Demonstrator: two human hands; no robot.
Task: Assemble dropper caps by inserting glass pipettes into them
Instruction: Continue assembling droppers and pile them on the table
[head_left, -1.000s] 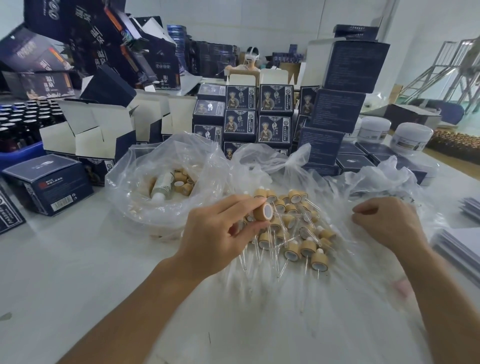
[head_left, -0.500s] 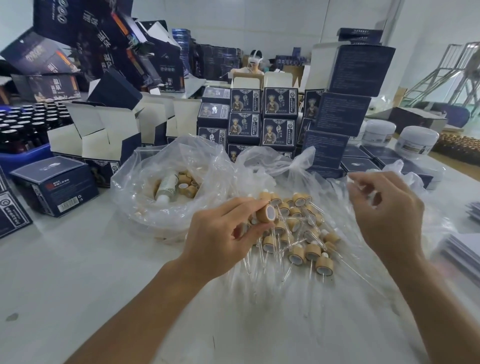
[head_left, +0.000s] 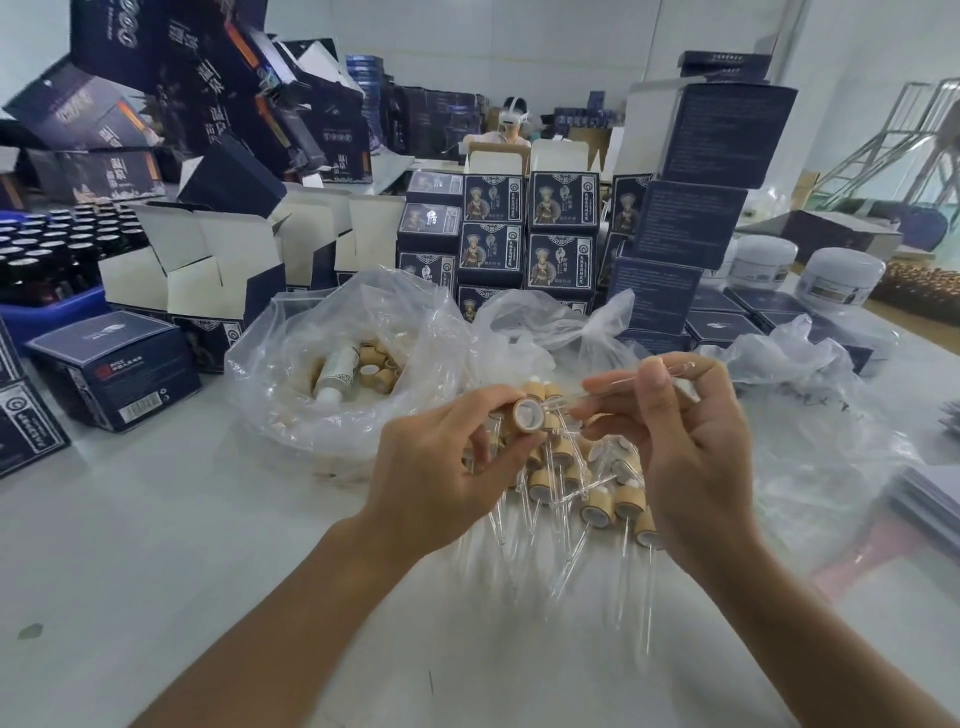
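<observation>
My left hand (head_left: 447, 467) pinches a tan bamboo dropper cap (head_left: 527, 414), its white open end turned to the right. My right hand (head_left: 691, 447) pinches a clear glass pipette (head_left: 582, 397) between thumb and fingers, and the pipette's near end sits right at the cap's opening. Under both hands a pile of assembled droppers (head_left: 597, 499) lies on a clear plastic sheet (head_left: 810, 467). A clear bag (head_left: 332, 364) to the left holds loose caps (head_left: 379, 361) and a small white bottle (head_left: 335, 371).
Stacks of dark blue boxes (head_left: 524, 234) stand behind the bags. Open cartons (head_left: 208, 270) and a blue crate of dark bottles (head_left: 47, 260) are at the left. White jars (head_left: 836, 278) sit at the right. A person sits far back. Paper sheets (head_left: 930, 499) lie at the right edge.
My right hand has lifted from the right-hand bag with a pipette and brought it left to the cap's opening. My left hand has kept hold of the cap.
</observation>
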